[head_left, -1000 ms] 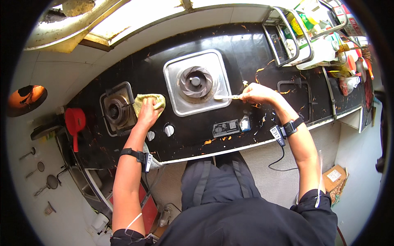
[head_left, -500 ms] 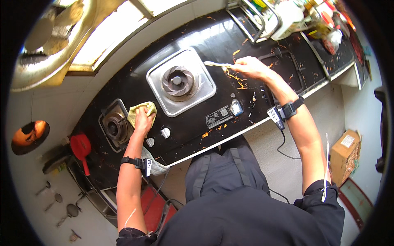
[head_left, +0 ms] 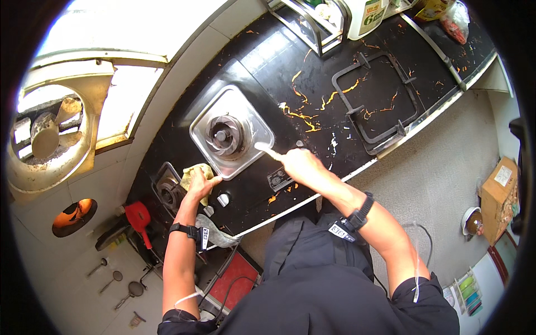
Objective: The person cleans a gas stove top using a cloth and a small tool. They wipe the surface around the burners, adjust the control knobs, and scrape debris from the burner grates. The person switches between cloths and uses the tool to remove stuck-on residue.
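Note:
My right hand [head_left: 301,167] grips a slim pale tool with a white tip [head_left: 263,147], brush-like in shape though its exact kind is unclear. That tip is over the right side of the square steel burner plate [head_left: 245,106], close to its round burner [head_left: 224,135]. Under my left hand [head_left: 199,184] is a crumpled yellow-green cloth [head_left: 192,172], with the fingers bent over it and the thumb stretched toward the plate's near corner. The cloth lies between this plate and a smaller burner [head_left: 169,192] at the left.
Two white knobs [head_left: 223,200] stand near the front edge, and a grey cloth [head_left: 218,233] drapes over it. A black box [head_left: 280,178] lies beside my right hand. Further right is a pan support [head_left: 357,106]. A red scoop [head_left: 137,218] is at the left, a metal rack [head_left: 318,33] behind.
My right hand has swung from the counter's far right side in toward the steel plate, bringing the pale tool over it. The left hand stays at the cloth, its thumb now spread. The view has shifted.

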The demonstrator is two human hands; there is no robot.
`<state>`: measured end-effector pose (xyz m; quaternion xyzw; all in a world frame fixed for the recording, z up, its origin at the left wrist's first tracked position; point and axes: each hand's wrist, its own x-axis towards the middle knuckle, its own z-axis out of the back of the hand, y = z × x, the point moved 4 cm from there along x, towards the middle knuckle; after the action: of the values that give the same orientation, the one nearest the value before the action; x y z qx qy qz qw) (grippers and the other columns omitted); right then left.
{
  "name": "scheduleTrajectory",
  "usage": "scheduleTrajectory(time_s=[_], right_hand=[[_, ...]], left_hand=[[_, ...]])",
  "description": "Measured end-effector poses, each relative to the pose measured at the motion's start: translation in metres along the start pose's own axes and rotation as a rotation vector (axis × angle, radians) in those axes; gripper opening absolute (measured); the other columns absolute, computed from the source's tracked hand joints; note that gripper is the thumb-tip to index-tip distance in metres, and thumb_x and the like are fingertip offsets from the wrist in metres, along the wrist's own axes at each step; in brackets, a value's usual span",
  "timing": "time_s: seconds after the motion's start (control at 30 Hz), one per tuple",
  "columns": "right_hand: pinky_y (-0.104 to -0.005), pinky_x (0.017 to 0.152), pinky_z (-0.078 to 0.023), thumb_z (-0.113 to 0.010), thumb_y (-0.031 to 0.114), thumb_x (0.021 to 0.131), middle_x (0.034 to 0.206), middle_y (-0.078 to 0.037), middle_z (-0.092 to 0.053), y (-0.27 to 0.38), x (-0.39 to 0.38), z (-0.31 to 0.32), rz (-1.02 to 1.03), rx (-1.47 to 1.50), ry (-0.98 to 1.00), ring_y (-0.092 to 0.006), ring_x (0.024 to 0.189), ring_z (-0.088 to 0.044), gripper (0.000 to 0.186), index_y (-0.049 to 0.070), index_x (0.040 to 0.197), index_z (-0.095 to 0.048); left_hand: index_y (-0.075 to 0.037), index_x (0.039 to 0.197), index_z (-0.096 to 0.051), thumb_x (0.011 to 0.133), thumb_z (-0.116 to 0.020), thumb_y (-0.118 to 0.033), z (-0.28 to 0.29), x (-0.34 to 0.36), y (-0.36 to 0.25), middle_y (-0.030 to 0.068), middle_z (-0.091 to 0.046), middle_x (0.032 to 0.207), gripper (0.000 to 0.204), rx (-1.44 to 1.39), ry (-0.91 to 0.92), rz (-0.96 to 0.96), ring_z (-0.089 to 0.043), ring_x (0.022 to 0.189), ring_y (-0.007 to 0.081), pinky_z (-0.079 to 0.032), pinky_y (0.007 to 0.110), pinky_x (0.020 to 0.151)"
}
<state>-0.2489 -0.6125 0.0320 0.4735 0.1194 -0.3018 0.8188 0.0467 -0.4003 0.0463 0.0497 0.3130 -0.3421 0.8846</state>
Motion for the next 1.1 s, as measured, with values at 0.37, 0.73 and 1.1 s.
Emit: scheduleTrajectory(time_s=[0.37, 0.73, 1.1], right_hand=[[-0.0519, 0.08, -0.055, -0.041, 0.015, 0.094, 0.094, -0.024, -0.069, 0.04, 0.048, 0.023, -0.056, 0.218, -0.215, -0.0397, 0.091, -0.069, 0.038, 0.02, 0.126, -0.062], [-0.0436, 0.087, -0.053, -0.056, 0.019, 0.095, 0.106, -0.018, -0.069, 0.027, 0.026, 0.056, -0.102, 0.401, -0.117, -0.037, 0.1, -0.066, 0.028, 0.012, 0.119, -0.067], [-0.0466, 0.071, -0.056, -0.049, 0.025, 0.098, 0.091, -0.016, -0.071, 0.024, 0.077, 0.07, 0.181, 0.028, -0.198, -0.0346, 0.082, -0.069, 0.03, 0.021, 0.123, -0.065]], left_hand=[[0.01, 0.121, -0.048, 0.064, -0.086, -0.054, 0.001, 0.001, -0.003, 0.0274, -0.057, 0.119, 0.094, -0.082, -0.023, 0.11, -0.056, 0.112, 0.0374, -0.045, 0.043, 0.097], [0.009, 0.114, -0.046, 0.062, -0.089, -0.051, -0.003, -0.003, -0.001, 0.026, -0.053, 0.114, 0.09, -0.065, -0.055, 0.122, -0.054, 0.109, 0.0374, -0.044, 0.044, 0.094], [0.009, 0.113, -0.047, 0.06, -0.091, -0.047, -0.001, -0.001, -0.002, 0.0256, -0.053, 0.111, 0.089, -0.088, -0.062, 0.129, -0.054, 0.106, 0.038, -0.045, 0.045, 0.092]])
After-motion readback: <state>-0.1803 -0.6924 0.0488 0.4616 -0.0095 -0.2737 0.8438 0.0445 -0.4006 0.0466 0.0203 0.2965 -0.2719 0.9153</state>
